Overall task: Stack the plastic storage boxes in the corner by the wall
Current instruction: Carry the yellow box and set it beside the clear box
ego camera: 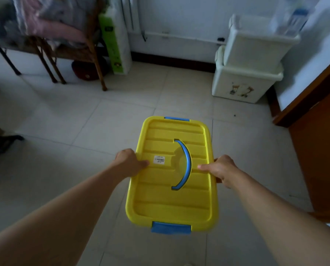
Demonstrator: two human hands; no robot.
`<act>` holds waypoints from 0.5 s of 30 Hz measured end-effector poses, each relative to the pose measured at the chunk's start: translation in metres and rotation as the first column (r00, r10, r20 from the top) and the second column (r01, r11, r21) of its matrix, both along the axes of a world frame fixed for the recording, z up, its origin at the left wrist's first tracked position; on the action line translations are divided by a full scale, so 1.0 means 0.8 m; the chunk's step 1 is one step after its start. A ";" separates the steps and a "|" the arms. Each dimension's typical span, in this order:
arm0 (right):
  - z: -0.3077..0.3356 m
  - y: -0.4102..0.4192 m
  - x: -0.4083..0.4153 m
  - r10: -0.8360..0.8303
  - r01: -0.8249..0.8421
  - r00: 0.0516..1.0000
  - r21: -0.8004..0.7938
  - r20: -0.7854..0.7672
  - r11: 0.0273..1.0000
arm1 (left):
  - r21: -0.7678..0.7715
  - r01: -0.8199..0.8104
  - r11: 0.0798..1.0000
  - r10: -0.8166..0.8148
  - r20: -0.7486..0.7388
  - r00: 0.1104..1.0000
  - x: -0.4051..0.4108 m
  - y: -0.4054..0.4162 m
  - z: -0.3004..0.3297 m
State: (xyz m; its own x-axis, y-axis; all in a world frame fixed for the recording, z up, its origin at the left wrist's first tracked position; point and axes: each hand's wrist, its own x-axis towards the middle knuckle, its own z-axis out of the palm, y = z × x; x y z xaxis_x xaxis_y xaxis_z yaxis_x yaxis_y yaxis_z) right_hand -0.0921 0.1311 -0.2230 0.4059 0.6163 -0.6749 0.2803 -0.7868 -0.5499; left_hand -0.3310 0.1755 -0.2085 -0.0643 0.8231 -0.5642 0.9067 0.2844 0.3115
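Yellow-lidded storage box carried above the tiled floor, short of the corner.

Two white boxes sit stacked against the wall in the far right corner. The yellow box has a ribbed lid, blue end latches, a curved blue handle and a barcode sticker. The left hand and right hand grasp its long edges, thumbs on the lid.

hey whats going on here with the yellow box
A person is carrying the yellow box with both hands, the left hand and right hand gripping its long sides, thumbs on the lid. It is held above the tiled floor. Ahead, in the corner by the wall, two white boxes are already stacked; the yellow one has not reached them yet.
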 end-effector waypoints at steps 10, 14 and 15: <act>0.181 0.073 0.147 -0.001 0.009 0.999 0.204 -0.036 0.979 | 0.106 -0.025 0.994 0.011 0.138 0.990 0.136 0.085 0.161; 0.228 0.123 0.203 -0.021 0.025 1.000 0.251 -0.018 0.968 | 0.140 -0.029 0.990 -0.001 0.211 0.978 0.194 0.144 0.198; 0.239 0.138 0.215 -0.031 0.032 0.999 0.267 -0.010 0.963 | 0.143 -0.024 0.989 -0.010 0.231 0.973 0.206 0.160 0.205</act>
